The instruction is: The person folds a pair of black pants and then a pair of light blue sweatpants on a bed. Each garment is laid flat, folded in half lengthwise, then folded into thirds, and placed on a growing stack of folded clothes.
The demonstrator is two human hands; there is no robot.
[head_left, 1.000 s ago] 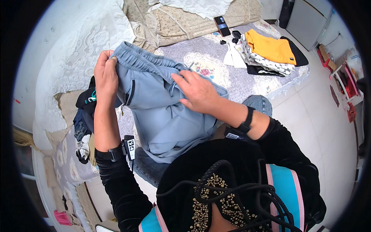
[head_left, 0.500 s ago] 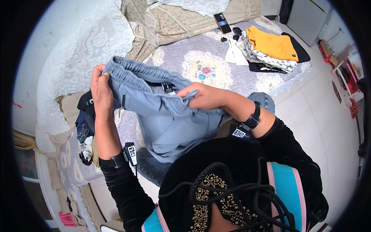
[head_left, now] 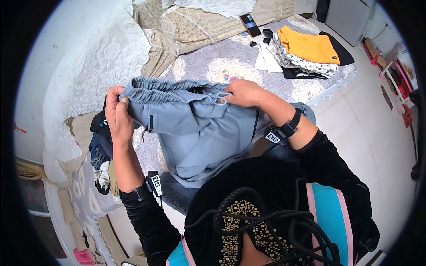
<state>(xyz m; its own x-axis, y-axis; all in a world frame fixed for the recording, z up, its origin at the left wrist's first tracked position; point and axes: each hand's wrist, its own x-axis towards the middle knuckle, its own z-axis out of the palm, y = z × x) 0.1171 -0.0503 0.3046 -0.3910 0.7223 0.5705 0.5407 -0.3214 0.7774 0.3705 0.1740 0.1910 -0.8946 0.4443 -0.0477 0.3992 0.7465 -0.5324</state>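
A pair of light blue-grey pants (head_left: 195, 137) hangs between my hands, its gathered elastic waistband uppermost and the legs draped over my lap. My left hand (head_left: 119, 116) pinches the left end of the waistband, thumb in front. At the right end, my right hand (head_left: 243, 94) is closed on the waistband, its fingertips partly hidden by the cloth. Beside those fingers a looped drawstring (head_left: 216, 98) dangles at the front. Dark strips mark both sides of the pants.
A folded stack of clothes topped by a yellow garment (head_left: 308, 45) lies at the far right of the flowered bed cover (head_left: 199, 64). Near it is a phone (head_left: 250, 25). Dark crumpled clothes (head_left: 98, 146) are heaped left of my left forearm. White lace cloth (head_left: 102, 53) drapes the back left.
The waistband's right end has been lifted and drawn slightly right, so it lies straighter. The inner label is now hidden, and the drawstring loop shows more fully.
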